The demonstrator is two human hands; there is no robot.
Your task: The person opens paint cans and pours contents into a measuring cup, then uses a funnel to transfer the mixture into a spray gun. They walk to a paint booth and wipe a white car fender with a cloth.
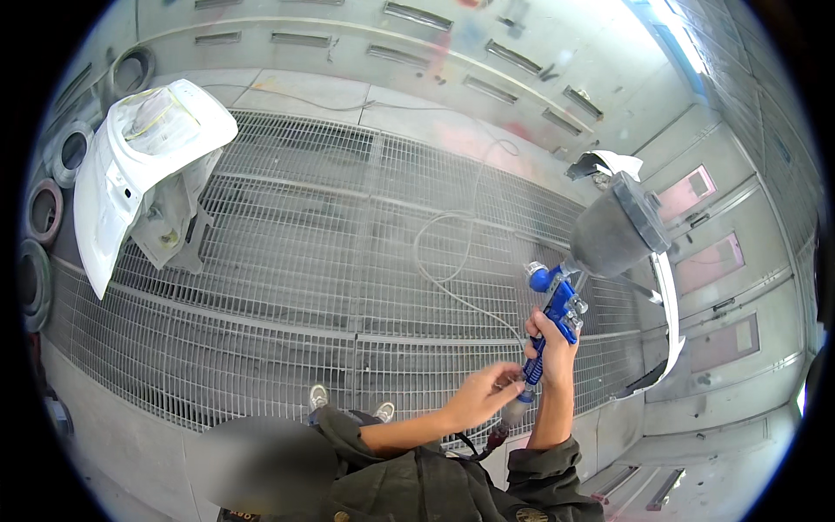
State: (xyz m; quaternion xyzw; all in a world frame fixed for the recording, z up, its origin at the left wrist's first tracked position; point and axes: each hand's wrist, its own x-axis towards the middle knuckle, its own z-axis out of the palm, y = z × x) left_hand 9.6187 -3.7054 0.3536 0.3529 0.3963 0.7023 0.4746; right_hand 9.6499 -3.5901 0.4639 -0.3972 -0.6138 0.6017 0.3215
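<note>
A blue spray gun point(558, 311) with a large dark grey paint cup point(613, 228) is held up on the right side of the head view. My right hand point(557, 341) is wrapped round its grip. The cup leans to the upper right, and the nozzle points up and left. At the lower end of the handle, the curled fingers of my left hand point(489, 393) pinch near the fitting, though the exact contact is partly hidden. Below that fitting, a dark hose connector point(497, 435) hangs near my jacket.
A white car body panel point(109, 187) stands at the left, with several round rings along the wall behind it. To the right is a white bumper point(670, 322). A pale hose point(419, 248) loops across the metal floor grating point(287, 261). Doors with pinkish windows line the right wall.
</note>
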